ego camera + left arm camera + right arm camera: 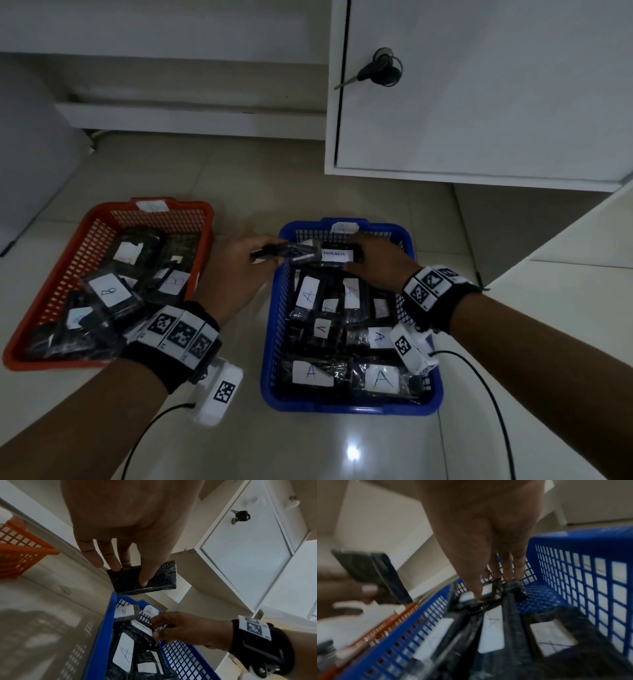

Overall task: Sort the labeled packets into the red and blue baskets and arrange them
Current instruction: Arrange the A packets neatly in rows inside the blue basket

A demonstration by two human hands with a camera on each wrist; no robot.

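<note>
The red basket (48, 301) on the left holds several black packets labelled B (109, 291). To its right, the blue basket (270, 346) holds several packets labelled A (311, 373). My left hand (253, 257) grips a black wrapped packet (294, 253) above the blue basket's far left corner; its label does not show in the left wrist view (161, 577). Over the far end of that basket, my right hand (356, 257) pinches a packet with a white "PROGRESS" label (335, 255), thumb and fingers on it (141, 627).
A white cabinet (479, 102) with a key in its door lock (383, 68) stands just behind the blue basket. A low white shelf (191, 116) runs behind the red basket. Glossy floor tiles (342, 452) lie in front, crossed by the wrist cameras' cables (486, 387).
</note>
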